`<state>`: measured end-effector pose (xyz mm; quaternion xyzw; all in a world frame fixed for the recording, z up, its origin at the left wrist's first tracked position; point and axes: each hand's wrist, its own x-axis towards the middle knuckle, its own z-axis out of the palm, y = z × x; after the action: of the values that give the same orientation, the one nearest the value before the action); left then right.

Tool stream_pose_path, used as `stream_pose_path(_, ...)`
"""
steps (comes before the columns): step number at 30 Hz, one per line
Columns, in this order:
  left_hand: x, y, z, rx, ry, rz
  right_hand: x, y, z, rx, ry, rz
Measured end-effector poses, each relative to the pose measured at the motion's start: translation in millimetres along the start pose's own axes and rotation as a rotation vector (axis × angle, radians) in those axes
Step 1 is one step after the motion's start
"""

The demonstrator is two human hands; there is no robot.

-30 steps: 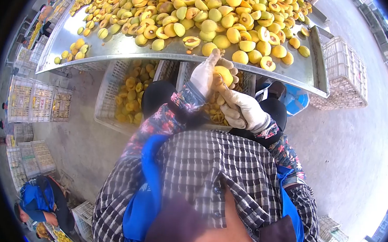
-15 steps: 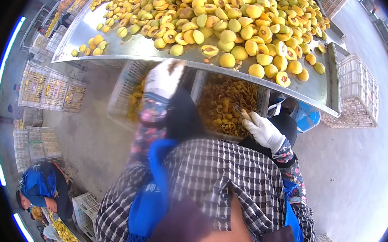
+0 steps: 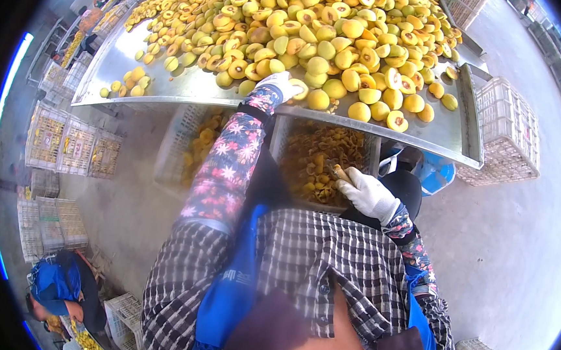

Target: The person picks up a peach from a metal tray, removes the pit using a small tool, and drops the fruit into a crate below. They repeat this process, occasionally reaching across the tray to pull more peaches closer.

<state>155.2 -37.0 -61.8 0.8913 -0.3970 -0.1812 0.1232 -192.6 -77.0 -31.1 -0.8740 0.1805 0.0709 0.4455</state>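
Note:
My left hand [image 3: 279, 86], in a white glove, reaches over the near edge of the metal table [image 3: 189, 89]. Its fingers are closed at a halved yellow peach [image 3: 299, 90] at the front of the pile; part of the grip is hidden. Lower down, my gloved right hand [image 3: 369, 194] is wrapped round a small tool with a wooden-looking handle [image 3: 342, 173]. The tool's tip is hard to make out against the crate below. That crate [image 3: 373, 157], under the table edge, contains brownish-yellow fruit scraps [image 3: 321, 148].
A large heap of halved peaches [image 3: 316, 34] covers much of the table. Left of the scraps stands another crate [image 3: 172, 141] with yellow pieces. A blue bucket [image 3: 438, 173] and a white crate [image 3: 508, 129] are at the right. Another person [image 3: 64, 287] sits at lower left.
My left hand has moved forward from the table's edge to the halved peach on the table. My right hand stays low over the scrap crate with the tool. The view has shifted slightly.

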Motion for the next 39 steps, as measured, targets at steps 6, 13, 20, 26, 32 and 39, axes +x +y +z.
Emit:
stream_pose_path(6,-2.6,-7.4,36.1,-0.983,0.233,0.296,9.8,15.5,9.4,0.153,0.14,-0.065)
stream_pose_path(13,-127.8,87.8,10.2,-2.146,-0.212,0.335,34.0,-48.9,-11.0,-0.092,0.682,-0.312)
stream_pose_path(20,-135.8,96.9,25.3,-1.926,-0.031,0.355,30.7,-54.0,-10.0,-0.305,0.85,-0.435)
stream_pose_path(26,-155.7,123.2,21.6,-1.813,0.217,0.416,32.6,-52.8,-1.7,-0.106,0.79,-0.337)
stream_pose_path(32,-159.8,124.0,20.6,-1.894,0.172,0.366,29.9,-50.4,-4.0,-0.134,0.732,-0.358)
stream_pose_path(39,-151.8,106.5,16.4,-1.597,0.067,0.37,23.7,-28.1,-6.2,-0.276,0.612,-0.334)
